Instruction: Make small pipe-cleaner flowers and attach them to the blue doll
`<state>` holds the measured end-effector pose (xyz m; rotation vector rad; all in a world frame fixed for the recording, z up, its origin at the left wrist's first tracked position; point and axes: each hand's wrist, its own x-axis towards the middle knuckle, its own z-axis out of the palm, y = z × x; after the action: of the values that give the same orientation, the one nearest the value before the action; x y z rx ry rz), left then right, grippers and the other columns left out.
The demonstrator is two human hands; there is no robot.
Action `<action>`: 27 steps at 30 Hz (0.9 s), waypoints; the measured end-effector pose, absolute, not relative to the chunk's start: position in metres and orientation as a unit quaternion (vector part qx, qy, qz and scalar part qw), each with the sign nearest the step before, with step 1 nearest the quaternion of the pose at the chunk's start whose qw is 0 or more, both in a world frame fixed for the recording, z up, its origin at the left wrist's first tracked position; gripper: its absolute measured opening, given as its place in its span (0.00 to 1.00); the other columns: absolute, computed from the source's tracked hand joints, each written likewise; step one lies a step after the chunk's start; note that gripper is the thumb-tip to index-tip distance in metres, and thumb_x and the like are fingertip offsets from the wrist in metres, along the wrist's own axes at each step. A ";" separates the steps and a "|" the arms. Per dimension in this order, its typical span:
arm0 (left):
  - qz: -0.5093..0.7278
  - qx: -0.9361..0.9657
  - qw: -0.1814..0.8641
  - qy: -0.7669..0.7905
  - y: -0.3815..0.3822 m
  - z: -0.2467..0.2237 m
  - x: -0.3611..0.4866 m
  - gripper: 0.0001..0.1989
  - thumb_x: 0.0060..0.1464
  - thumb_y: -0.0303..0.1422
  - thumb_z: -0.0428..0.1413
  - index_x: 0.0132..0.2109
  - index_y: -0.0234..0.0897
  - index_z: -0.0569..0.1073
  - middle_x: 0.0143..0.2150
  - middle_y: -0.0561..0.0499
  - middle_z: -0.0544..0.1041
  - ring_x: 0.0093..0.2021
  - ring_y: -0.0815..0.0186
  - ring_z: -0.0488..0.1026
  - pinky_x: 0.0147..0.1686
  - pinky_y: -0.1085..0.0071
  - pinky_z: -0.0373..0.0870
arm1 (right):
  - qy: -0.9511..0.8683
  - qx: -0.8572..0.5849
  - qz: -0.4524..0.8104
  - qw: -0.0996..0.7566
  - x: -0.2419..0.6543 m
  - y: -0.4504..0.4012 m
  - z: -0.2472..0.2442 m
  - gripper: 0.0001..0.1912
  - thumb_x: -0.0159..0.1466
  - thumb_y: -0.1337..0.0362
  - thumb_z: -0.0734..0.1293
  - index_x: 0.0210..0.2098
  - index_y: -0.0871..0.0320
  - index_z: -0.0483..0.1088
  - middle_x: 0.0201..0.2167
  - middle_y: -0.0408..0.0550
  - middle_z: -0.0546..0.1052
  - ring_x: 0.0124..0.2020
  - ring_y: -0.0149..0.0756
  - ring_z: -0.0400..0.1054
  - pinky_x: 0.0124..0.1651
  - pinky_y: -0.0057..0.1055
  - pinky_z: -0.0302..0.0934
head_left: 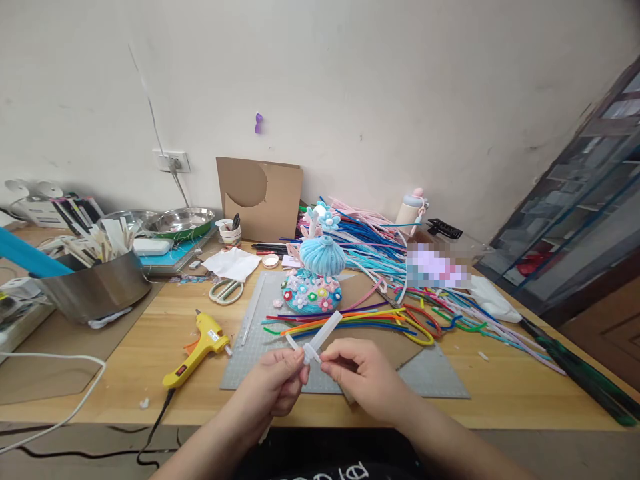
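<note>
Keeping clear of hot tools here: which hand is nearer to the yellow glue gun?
Left. The left hand is to the right of the yellow glue gun, with a gap between them; the right hand is farther right, beyond the left.

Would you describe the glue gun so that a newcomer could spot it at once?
On the wooden table, find the grey cutting mat. The glue gun lies beside its left edge. Its body is bright yellow, unlike the pale scissor handles beyond it.
</note>
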<state>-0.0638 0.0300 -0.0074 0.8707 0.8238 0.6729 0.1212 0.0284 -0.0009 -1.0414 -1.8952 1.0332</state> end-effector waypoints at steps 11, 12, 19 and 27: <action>0.076 0.680 0.592 0.426 0.031 0.009 -0.078 0.22 0.53 0.48 0.50 0.25 0.33 0.71 0.15 0.59 0.57 0.18 0.74 0.51 0.19 0.75 0.45 | -0.777 -0.392 0.481 0.105 0.132 0.061 0.027 0.09 0.54 0.62 0.69 0.26 0.63 0.72 0.20 0.38 0.68 0.21 0.24 0.57 0.23 0.21 0.50; 0.079 0.698 0.548 0.454 0.031 0.007 -0.077 0.22 0.54 0.48 0.50 0.25 0.33 0.71 0.16 0.59 0.57 0.18 0.73 0.53 0.20 0.75 0.46 | -0.803 -0.401 0.426 0.108 0.131 0.057 0.033 0.08 0.55 0.62 0.68 0.26 0.62 0.72 0.19 0.38 0.68 0.21 0.25 0.57 0.23 0.21 0.49; 0.276 0.582 0.560 0.520 0.039 -0.022 -0.066 0.24 0.48 0.53 0.50 0.22 0.35 0.65 0.14 0.61 0.54 0.16 0.74 0.49 0.18 0.76 0.45 | -0.870 -0.404 0.184 0.217 0.124 0.029 0.033 0.11 0.64 0.69 0.59 0.34 0.58 0.73 0.30 0.45 0.76 0.31 0.31 0.67 0.34 0.26 0.55; 0.312 0.339 0.832 0.310 0.029 -0.009 -0.063 0.19 0.49 0.45 0.56 0.24 0.35 0.62 0.12 0.65 0.46 0.13 0.80 0.36 0.12 0.80 0.34 | -0.776 -0.357 0.325 0.406 0.122 0.032 -0.002 0.10 0.65 0.63 0.60 0.35 0.58 0.72 0.31 0.47 0.76 0.32 0.33 0.68 0.36 0.27 0.61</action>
<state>-0.0628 0.0290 -0.0094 0.7182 0.6576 0.6609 0.1223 0.0319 -0.0017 -0.9002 -1.9579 0.8202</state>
